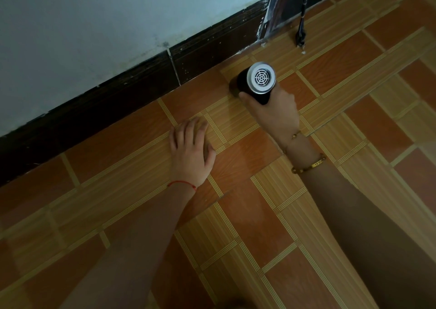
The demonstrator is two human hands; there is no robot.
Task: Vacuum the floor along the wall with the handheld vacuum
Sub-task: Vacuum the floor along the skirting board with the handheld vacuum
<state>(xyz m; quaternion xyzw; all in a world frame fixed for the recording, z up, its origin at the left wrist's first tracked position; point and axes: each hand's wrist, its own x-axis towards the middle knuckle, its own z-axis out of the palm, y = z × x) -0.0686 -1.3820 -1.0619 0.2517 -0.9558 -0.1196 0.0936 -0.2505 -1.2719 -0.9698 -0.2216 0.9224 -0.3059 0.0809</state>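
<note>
Head view: the right hand [273,110] is wrapped around one handheld vacuum [256,83], a black cylinder with a silver end cap and a round white vent grille facing up toward the camera. Its grip is clamped on the body of the vacuum, thumb on the near side. The nozzle end points down and away and is hidden by the body, so whether it touches the tiles cannot be told; it sits on the tiled floor [247,226] just beside the dark skirting board [212,46], near where the skirting meets a door frame [274,13]. The left hand [192,151] lies flat on the floor, fingers spread and holding nothing, closer to the camera and well apart from the vacuum, seemingly as a prop for the body.

Progress, as a judgement: the vacuum is at work at the wall edge, mid-pass. No dust line or cleaned strip shows on the tiles, so the share done cannot be read; the long run of skirting toward the left edge may remain.

Count: one vacuum, two hands, two bracelets [309,164] on the right wrist, one red string [182,184] on the left, one dark cord [302,25] hanging by the frame.
</note>
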